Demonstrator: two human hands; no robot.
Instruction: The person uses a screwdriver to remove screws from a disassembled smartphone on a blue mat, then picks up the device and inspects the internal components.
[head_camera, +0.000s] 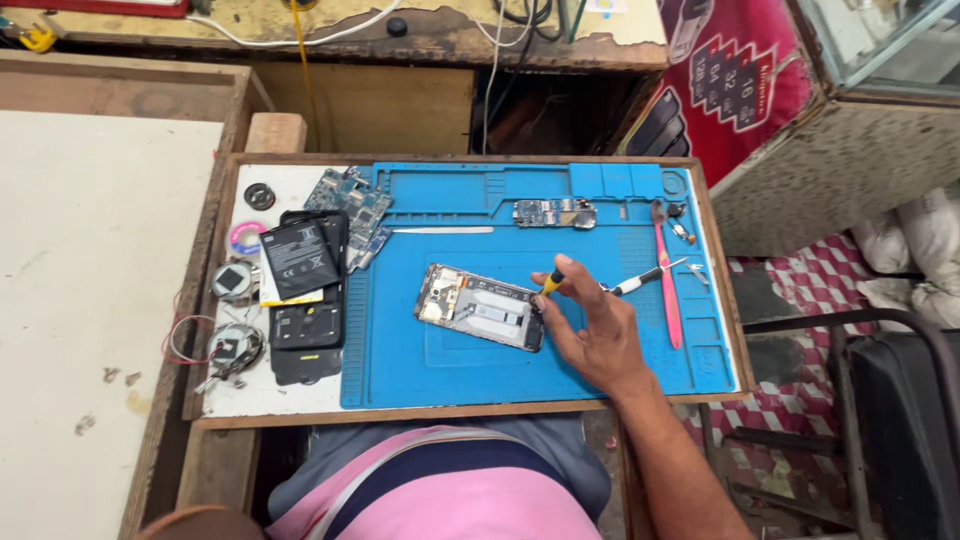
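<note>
Blue silicone mat (600, 345) supports the opened phone (480, 307) at its centre, where your right hand (590, 330) grips a yellow-handled screwdriver (553, 279), tip down at the phone's right end, pink tweezers (667, 285) lying just beside.

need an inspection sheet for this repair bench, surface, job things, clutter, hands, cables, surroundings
surface: blue repair mat on a wooden tray, white strip at its left.
job's things: opened phone, back cover off, lying flat mid-mat; yellow-handled screwdriver over its right end.
clutter: circuit boards, black battery on stacked phone parts, pink tool, second screwdriver, small round parts at left.
grippers: right hand holds the screwdriver in its fingers; left hand not in view.
cables: red-and-white wires at left edge; cables hang behind the bench.
surroundings: worn counter, red banner, checked floor.
</note>
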